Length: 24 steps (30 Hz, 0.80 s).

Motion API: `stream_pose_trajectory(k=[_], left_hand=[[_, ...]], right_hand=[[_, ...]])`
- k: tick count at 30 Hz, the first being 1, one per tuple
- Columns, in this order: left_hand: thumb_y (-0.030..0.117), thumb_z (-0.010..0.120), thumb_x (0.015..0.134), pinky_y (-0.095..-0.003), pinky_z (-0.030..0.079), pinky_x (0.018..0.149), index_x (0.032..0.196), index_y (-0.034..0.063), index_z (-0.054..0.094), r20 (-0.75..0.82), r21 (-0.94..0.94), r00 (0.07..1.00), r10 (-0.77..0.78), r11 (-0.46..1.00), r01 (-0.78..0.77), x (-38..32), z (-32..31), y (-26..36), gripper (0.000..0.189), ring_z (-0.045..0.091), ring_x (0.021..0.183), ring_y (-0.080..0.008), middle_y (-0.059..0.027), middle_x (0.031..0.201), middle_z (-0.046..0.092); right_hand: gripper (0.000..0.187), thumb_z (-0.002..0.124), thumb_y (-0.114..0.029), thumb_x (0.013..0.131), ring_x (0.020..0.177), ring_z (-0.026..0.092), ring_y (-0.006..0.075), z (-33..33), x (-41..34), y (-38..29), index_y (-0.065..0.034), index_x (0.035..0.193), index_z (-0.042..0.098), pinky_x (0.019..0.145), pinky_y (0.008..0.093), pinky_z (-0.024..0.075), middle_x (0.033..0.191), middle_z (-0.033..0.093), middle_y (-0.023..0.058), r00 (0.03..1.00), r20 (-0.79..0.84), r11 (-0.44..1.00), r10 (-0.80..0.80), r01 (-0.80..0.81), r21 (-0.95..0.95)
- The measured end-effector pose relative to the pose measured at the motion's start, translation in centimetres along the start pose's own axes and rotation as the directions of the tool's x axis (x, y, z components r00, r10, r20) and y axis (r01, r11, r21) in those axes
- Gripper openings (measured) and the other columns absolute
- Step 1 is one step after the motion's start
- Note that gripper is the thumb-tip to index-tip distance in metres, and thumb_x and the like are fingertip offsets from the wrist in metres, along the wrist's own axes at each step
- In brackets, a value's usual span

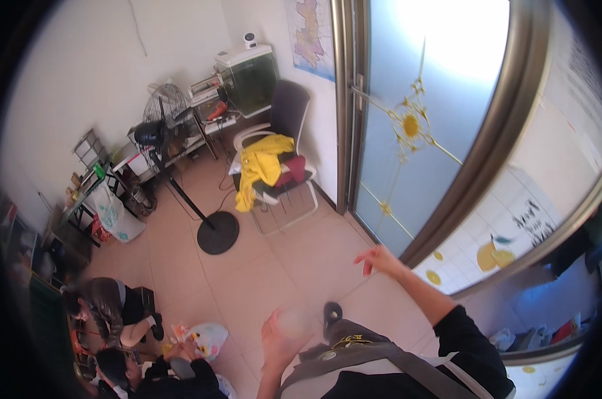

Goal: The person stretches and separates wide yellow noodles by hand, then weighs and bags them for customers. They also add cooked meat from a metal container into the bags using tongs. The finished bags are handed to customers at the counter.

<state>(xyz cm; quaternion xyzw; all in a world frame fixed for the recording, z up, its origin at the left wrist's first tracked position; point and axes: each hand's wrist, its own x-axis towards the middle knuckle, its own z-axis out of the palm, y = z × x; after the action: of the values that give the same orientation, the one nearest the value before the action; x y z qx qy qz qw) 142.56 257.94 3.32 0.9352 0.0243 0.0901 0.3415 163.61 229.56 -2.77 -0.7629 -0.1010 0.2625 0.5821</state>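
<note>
My left hand (273, 336) is raised at the front of my body, its fingers curled around a pale translucent object (297, 321). That object looks rounded but is too blurred to name exactly. My right hand (378, 262) is stretched out to the right, its fingers apart and partly bent with nothing in them. Beyond it stands a frosted glass door (406, 164) with gold ornament and a brown metal frame; I see a gap of floor between hand and glass. A grey apron (356, 349) covers my front, and one dark shoe (333, 311) shows below.
A black pedestal fan (217, 232) stands ahead. Beside it, an office chair (291, 107) carries a yellow garment (266, 159). An aquarium (251, 80) sits against the far wall. At lower left, two people (106, 309) (156, 374) crouch or sit by a plastic bag (211, 339).
</note>
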Motion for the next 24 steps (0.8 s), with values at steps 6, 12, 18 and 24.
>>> stream_pose_trajectory(k=[6, 12, 18, 24], left_hand=[[0.031, 0.084, 0.054, -0.0441, 0.044, 0.081, 0.117, 0.0015, 0.049, -0.128, -0.001, 0.992, -0.002, 1.000, 0.002, 13.7, -1.9, -1.9, 0.078, 0.056, 0.095, -0.0351, -0.0147, 0.101, 0.060], [0.032, 0.087, 0.053, -0.0419, 0.044, 0.088, 0.112, -0.0039, 0.051, 0.110, -0.126, 0.993, -0.039, 0.991, 0.053, 29.3, -1.6, -3.9, 0.078, 0.056, 0.099, -0.0357, -0.0205, 0.104, 0.058], [0.033, 0.085, 0.056, -0.0416, 0.045, 0.084, 0.110, 0.0036, 0.057, 0.269, -0.179, 0.930, 0.252, 0.961, -0.209, 49.3, 2.3, -6.3, 0.068, 0.057, 0.096, -0.0348, -0.0156, 0.103, 0.060], [0.042, 0.079, 0.065, -0.0435, 0.042, 0.089, 0.119, -0.0008, 0.049, 0.476, -0.250, 0.760, 0.443, 0.897, -0.366, 63.6, 9.2, -4.4, 0.076, 0.054, 0.101, -0.0368, -0.0185, 0.112, 0.056]], right_hand=[[0.048, 0.068, -0.035, 0.080, 0.099, 0.058, 0.0308, -17.4, 24.8, -15.2, -0.0009, 0.111, 0.057, 0.085, 0.0409, 0.0459, 0.107, 0.061, 0.0163, 0.659, -0.465, 0.639, -0.591, 0.031, -0.768], [0.050, 0.065, -0.039, 0.082, 0.095, 0.061, 0.0374, -29.0, 40.5, -22.2, -0.0001, 0.111, 0.056, 0.081, 0.0463, 0.0477, 0.103, 0.064, 0.0195, 0.600, -0.653, 0.497, -0.462, -0.435, -0.751], [0.048, 0.058, -0.044, 0.086, 0.066, 0.062, 0.0409, -31.7, 45.9, -20.4, 0.0004, 0.069, 0.060, 0.059, 0.0486, 0.0487, 0.067, 0.062, 0.0221, 0.499, -0.683, 0.500, -0.533, -0.465, -0.730], [0.048, 0.059, -0.041, 0.087, 0.054, 0.056, 0.0418, -34.9, 48.9, -16.3, -0.0010, 0.061, 0.050, 0.047, 0.0485, 0.0416, 0.057, 0.056, 0.0227, 0.161, -0.754, 0.656, -0.637, -0.400, -0.640]])
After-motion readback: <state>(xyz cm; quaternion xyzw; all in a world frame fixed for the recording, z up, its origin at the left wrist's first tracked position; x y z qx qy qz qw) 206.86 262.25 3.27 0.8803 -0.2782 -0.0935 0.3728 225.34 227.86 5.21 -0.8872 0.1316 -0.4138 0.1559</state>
